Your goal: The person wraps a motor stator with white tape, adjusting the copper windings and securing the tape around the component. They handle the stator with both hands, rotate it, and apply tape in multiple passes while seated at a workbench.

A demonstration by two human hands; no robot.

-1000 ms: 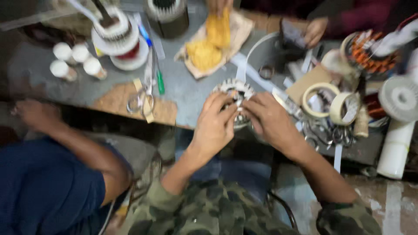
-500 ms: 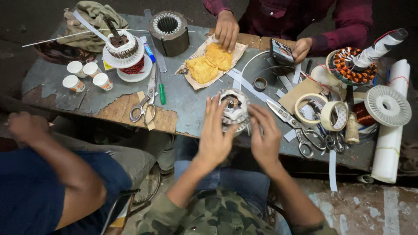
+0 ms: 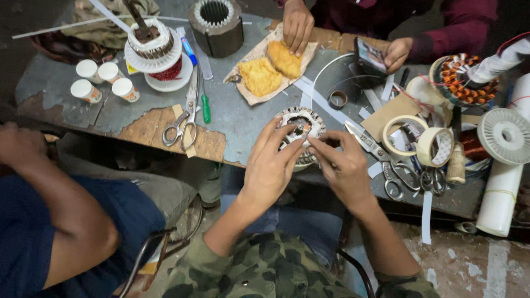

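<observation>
Both hands work on the stator [image 3: 301, 128] at the table's [image 3: 232, 118] near edge. Left hand [image 3: 269, 168] is half-closed, fingertips gripping the stator rim. Right hand [image 3: 343, 165] pinches at the core; what it pinches cannot be told. Scissors [image 3: 380, 160] lie just right of the right hand. Step in hand appears to be slot work; next move calls for a steady hold and fine fingertip placement.

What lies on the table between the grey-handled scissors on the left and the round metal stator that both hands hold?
In the head view, between the grey-handled scissors and the round metal stator lies a green-handled screwdriver; beyond it the grey tabletop is bare.
</observation>
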